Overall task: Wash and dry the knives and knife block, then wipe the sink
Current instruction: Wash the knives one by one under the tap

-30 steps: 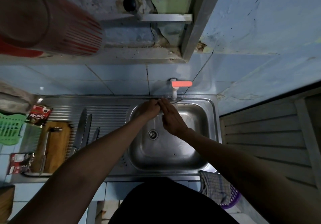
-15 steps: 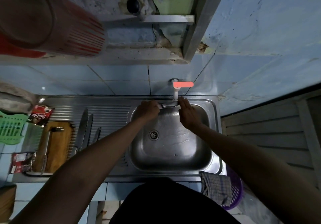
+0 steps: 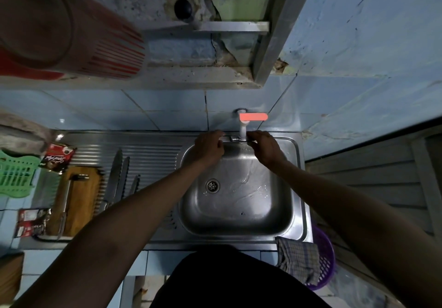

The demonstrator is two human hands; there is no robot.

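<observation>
Head view looked straight down on a stainless-steel sink (image 3: 296, 188), its square basin smooth and wet, with a round perforated drain (image 3: 212, 185) left of centre. At the basin's far rim, upper middle of the frame, both hands met at a white plastic tap (image 3: 242, 132) with a flat orange lever. The left hand (image 3: 209, 146) was curled, its fingers near a small metal piece at the spout; whether it gripped that piece could not be told. The right hand (image 3: 265, 148) had bent fingers touching the spout's base from the other side; its grip was equally unclear.

Left of the basin, on the ribbed steel drainboard (image 3: 148, 154), three knives (image 3: 114, 176) lay side by side, blades pointing up the frame, partly hidden by the left forearm. Further left, a wooden knife block (image 3: 81, 200) lay flat with a slim metal tool resting on it. A green slatted plastic basket (image 3: 14, 176) sat at the left edge, beside glossy red sachets (image 3: 57, 157). Lower right, a checked cloth (image 3: 299, 260) hung over a purple perforated basket (image 3: 325, 264).
</observation>
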